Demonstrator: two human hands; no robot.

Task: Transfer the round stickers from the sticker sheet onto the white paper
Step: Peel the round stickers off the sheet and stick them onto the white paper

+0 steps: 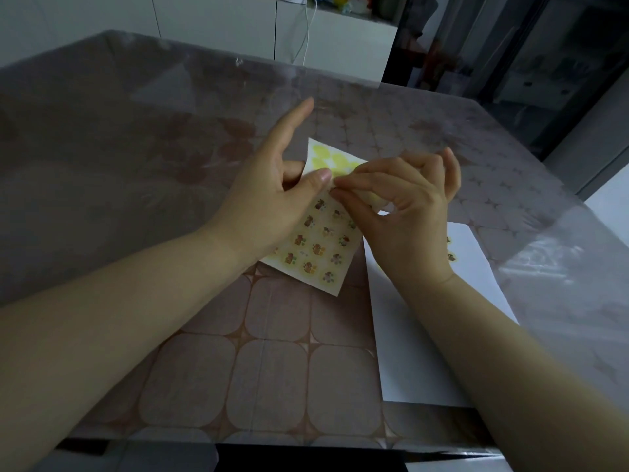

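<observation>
The sticker sheet (pixel 316 247) lies tilted at the table's middle, with rows of small round yellow stickers showing brown figures; its far corner is bare yellow backing. My left hand (pixel 272 195) holds the sheet's upper left edge between thumb and fingers, index finger pointing away. My right hand (pixel 405 206) pinches a round sticker at the sheet's upper part with thumb and forefinger. The white paper (pixel 418 352) lies to the right, partly under my right forearm, with two round stickers (pixel 451 256) stuck near its far edge.
The table (pixel 265 369) has a tiled-pattern cloth under clear plastic film. Its near edge runs along the bottom of the view and its right edge slopes past the paper. White cabinets and a dark glass door stand behind it.
</observation>
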